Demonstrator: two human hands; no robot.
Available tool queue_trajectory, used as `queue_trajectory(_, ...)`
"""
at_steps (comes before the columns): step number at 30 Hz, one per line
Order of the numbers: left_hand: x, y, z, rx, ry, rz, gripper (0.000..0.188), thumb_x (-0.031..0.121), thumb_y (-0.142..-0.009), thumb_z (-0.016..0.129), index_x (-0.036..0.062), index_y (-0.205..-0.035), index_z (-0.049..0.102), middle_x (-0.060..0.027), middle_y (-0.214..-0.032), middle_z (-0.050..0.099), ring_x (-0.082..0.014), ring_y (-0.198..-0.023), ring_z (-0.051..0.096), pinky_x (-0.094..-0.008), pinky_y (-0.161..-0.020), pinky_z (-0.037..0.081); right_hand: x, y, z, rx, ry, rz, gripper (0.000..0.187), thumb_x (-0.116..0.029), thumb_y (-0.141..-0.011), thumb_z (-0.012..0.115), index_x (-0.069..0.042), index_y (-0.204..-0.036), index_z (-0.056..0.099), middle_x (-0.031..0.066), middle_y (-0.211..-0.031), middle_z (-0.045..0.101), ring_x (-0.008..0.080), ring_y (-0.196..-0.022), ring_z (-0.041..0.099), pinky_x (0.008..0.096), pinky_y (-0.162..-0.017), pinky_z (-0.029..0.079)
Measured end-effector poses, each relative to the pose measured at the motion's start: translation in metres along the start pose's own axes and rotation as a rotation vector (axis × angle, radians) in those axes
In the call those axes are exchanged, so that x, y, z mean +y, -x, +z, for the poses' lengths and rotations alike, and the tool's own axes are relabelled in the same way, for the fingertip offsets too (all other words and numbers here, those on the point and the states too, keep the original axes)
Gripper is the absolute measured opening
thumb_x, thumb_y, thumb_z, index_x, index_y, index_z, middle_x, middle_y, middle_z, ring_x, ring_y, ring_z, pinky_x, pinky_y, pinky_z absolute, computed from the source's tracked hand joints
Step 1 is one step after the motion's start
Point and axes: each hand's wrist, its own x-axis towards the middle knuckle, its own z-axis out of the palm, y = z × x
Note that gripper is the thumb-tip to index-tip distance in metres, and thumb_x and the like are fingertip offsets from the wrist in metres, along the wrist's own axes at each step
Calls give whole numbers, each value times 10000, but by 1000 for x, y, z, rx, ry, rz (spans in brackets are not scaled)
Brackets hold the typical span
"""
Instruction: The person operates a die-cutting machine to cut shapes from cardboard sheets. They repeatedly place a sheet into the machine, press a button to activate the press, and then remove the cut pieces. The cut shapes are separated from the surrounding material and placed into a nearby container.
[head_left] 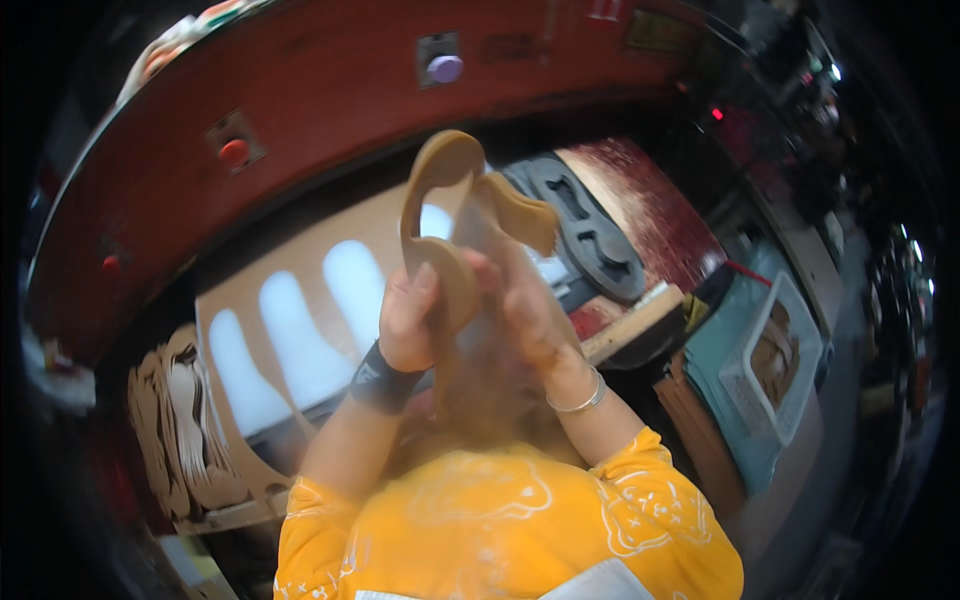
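Grips a curved tan piece (456, 290) in the left hand (408, 315), curling the fingers behind its rounded lower lobe and laying the thumb on its face. Has the right hand (530, 310) just beside it, with half-bent fingers slightly apart, close to a folded tan end (530, 220). Cannot tell, through the blur, a real hold from a light touch there, nor 1 joined piece from 2 separate. Holds the curved tan piece up before the chest, at the left hand and between both wrists, looping at the far end into a narrow hook.

Wears a dark wristband (380, 380) on the left wrist, a silver bracelet (582, 397) on the right, and a yellow shirt (480, 520) with white line drawings.

Beyond the left hand, a tan sheet (305, 255) with long rounded cutouts: 3 in plain view, showing white, and 1 more partly hidden by the curved tan piece. At the far left, a stack of tan shapes (180, 420). Beyond the right hand, a dark grey sole-shaped block (585, 228) beside a worn red board (650, 200). Farther right, a white basket (745, 385) holding brown pieces (775, 350). Across the back, a red machine panel (330, 110).
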Motion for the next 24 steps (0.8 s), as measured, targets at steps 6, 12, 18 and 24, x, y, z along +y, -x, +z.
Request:
queue_trajectory(6, -28, -13, 33, -171, 182, -62, 368, 418, -941, 452, 59, -939, 533, -62, -928, 525, -224, -887, 516, -394, -869, 417, -35, 30, -29, 79, -132, 100, 615, -127, -781, 698, 5, -1313, 419, 113, -1260, 519, 186, -1171, 485, 314, -999, 378)
queue_trajectory(12, 1, -8, 12, -125, 538, -120, 308, 344, -990, 392, 140, -1185, 516, -93, -882, 569, -177, -694, 557, -279, -530, 468, -41, 64, -73, 393, -338, -189, 366, -95, -867, 601, -79, -1224, 518, 118, -1243, 542, 303, -1195, 498, 488, -996, 413)
queue_trajectory(18, 65, -2, -42, -449, 606, -114, 371, 286, -992, 398, -23, -1195, 429, -102, -874, 570, -162, -429, 475, -246, -438, 423, -160, 129, -202, 707, -557, -838, 280, -222, -942, 501, -116, -1201, 496, 48, -1153, 565, 265, -1066, 538, 476, -976, 419)
queue_trajectory(24, 93, 10, -37, -608, 311, -223, 478, 295, -984, 435, 45, -1386, 371, -201, -1254, 519, -278, -1018, 578, -400, -840, 516, -219, 207, -322, 1527, -310, -654, 648, -465, -893, 549, -13, -1329, 390, 176, -1261, 481, 321, -1151, 496, 476, -1017, 388)
